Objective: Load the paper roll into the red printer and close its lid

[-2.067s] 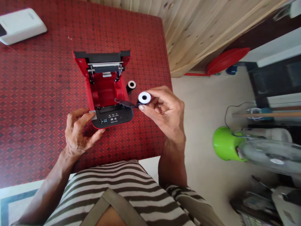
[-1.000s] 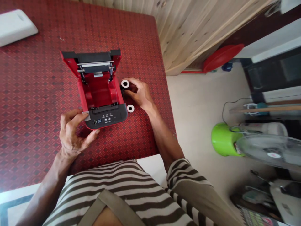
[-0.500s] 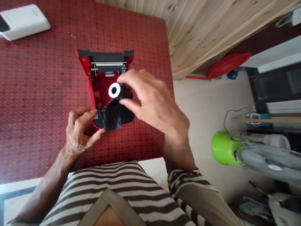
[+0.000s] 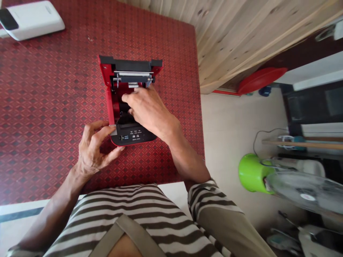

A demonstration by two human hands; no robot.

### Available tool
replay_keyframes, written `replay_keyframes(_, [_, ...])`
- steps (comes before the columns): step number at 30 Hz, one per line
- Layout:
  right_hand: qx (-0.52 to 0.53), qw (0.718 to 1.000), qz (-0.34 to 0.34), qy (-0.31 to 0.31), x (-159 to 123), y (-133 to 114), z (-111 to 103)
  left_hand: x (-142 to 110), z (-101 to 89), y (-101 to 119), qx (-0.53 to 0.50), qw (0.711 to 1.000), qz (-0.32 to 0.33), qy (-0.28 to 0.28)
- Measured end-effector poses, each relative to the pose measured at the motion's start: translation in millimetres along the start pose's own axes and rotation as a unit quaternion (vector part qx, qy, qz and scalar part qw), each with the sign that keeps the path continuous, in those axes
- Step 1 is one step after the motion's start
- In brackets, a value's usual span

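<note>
A small red and black printer (image 4: pixel 134 137) sits on the table with its lid raised away from me. Its black front panel carries several white markings. My left hand (image 4: pixel 93 148) grips the printer's front left corner, fingers on a grey piece at the edge and thumb low against the front. My right hand (image 4: pixel 150 110) reaches down into the open compartment, closed around a black roll (image 4: pixel 123 107). Most of the roll is hidden beneath the fingers; a dark loose end (image 4: pixel 124 117) lies near the panel's back edge.
A white device with a black end (image 4: pixel 37 19) lies at the table's far left. The red patterned table (image 4: pixel 53 107) ends on the right beside a wooden panel (image 4: pixel 241 32). On the floor to the right are a green bucket (image 4: pixel 250 173) and a fan (image 4: pixel 302 192).
My right hand has lowered the black roll into the printer's compartment, and the roll's white end is now out of sight. The loose black flap no longer covers the front panel. My left hand keeps its grip.
</note>
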State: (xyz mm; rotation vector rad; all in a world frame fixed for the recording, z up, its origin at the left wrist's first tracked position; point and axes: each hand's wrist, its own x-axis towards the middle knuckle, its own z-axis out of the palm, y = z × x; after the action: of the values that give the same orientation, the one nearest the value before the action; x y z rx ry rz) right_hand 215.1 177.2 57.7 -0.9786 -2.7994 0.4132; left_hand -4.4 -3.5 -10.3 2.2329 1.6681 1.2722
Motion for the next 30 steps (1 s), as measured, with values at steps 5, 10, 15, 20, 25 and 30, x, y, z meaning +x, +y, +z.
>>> replay_keyframes(5, [-0.007, 1.0, -0.005, 0.007, 1.5, -2.1, 2.5, 0.4, -2.1, -2.7, -0.001, 0.999, -0.03, -0.03])
replay_keyframes(10, [0.009, 1.0, -0.006, -0.008, -7.6, -9.4, -19.9, 5.0, -4.5, -2.2, -0.008, 0.999, 0.045, 0.009])
replay_keyframes(15, [0.116, 0.991, -0.066, -0.002, -44.6, -9.9, -40.6, 20.4, -18.6, 4.6, -0.017, 0.998, 0.032, 0.042])
replay_keyframes(20, [0.127, 0.988, -0.062, 0.057, -71.3, -19.6, -31.6, 79.6, -32.7, 4.3, 0.042, 0.996, 0.059, 0.05])
replay_keyframes(25, [0.107, 0.983, -0.044, 0.142, -80.7, -30.5, -19.9, 135.9, -23.6, -16.8, 0.027, 0.999, 0.016, -0.011])
replay_keyframes(30, [0.088, 0.978, -0.007, 0.189, -92.6, -38.0, -8.4, 132.9, -20.0, -18.2, -0.041, 0.998, -0.028, -0.049])
